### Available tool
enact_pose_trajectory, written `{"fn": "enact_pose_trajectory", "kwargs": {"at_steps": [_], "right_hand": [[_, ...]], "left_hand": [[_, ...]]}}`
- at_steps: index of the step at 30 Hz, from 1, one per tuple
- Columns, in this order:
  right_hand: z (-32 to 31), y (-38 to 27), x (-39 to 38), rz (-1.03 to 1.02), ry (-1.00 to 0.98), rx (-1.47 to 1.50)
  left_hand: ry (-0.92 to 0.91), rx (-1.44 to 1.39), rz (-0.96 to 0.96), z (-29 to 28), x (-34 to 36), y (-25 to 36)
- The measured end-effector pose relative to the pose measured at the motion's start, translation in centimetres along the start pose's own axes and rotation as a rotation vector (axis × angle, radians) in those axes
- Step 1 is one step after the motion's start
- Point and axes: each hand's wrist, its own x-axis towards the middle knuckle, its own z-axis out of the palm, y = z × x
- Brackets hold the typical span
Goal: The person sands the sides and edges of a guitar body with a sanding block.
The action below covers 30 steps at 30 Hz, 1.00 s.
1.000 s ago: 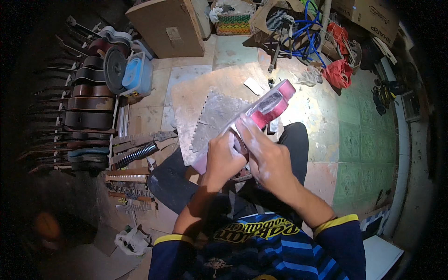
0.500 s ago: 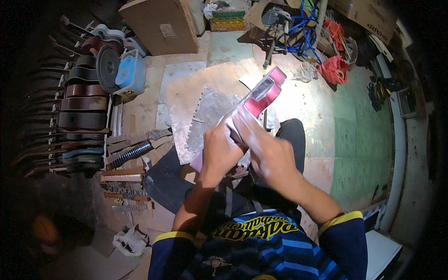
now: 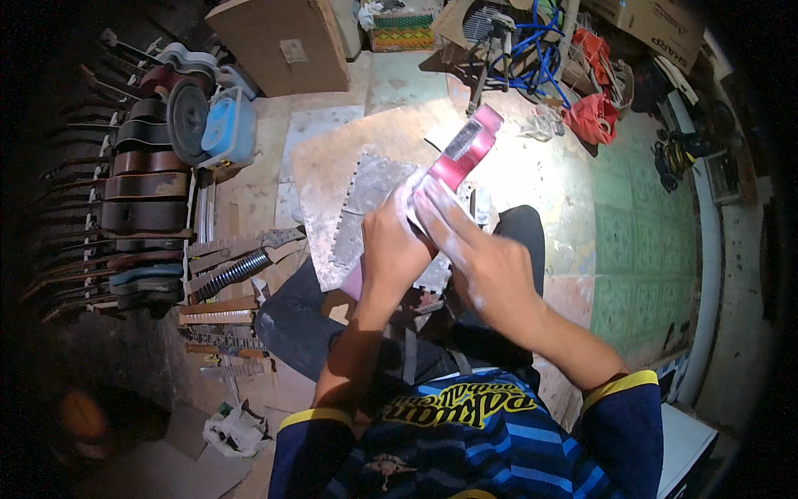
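A glossy pink guitar body (image 3: 467, 156) stands edge-on above my lap, with a dark patch on its far part and a paler pink end showing below my left wrist. My left hand (image 3: 393, 249) is closed around its near left side. My right hand (image 3: 486, 258), dusted white, presses its long fingers together along the curved side next to my left hand. A thin white edge shows between the hands. Whether it is a sheet or dusty guitar surface, I cannot tell. My right thumb and palm underside are hidden.
A grey mat (image 3: 366, 187) and a brown board (image 3: 320, 166) lie before my crossed legs. Several guitars (image 3: 150, 187) line the left. Saws and files (image 3: 224, 312) lie by my left knee. A blue tub (image 3: 224, 129), cardboard box (image 3: 283, 50) and red bag (image 3: 592, 121) stand farther off.
The guitar body has shifted slightly up and left in view and tips a little more upright. My right hand has slid a short way along its side; my left hand keeps its grip.
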Motion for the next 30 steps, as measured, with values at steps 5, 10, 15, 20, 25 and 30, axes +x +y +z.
{"fn": "enact_pose_trajectory", "kwargs": {"at_steps": [5,10,15,20,25,30], "right_hand": [[-0.2,0.3,0.9,-0.022,0.025,-0.046],[0.2,1.2,2.5,-0.033,0.090,-0.076],[0.3,1.5,0.0,-0.019,0.077,-0.082],[0.8,1.5,1.8,-0.007,0.074,-0.101],[0.6,1.3,1.3,0.004,0.083,-0.068],[-0.4,1.8,-0.6,0.068,-0.024,0.080]], "left_hand": [[-0.108,-0.052,-0.095,-0.4,1.0,0.4],[-0.111,-0.038,-0.156,1.0,0.9,-0.5],[-0.004,-0.034,-0.065,1.3,0.9,0.7],[-0.177,0.035,-0.205,1.0,1.5,0.0],[0.014,-0.014,-0.076,1.9,1.0,-0.2],[0.035,-0.003,-0.072,0.8,1.4,-1.7]]}}
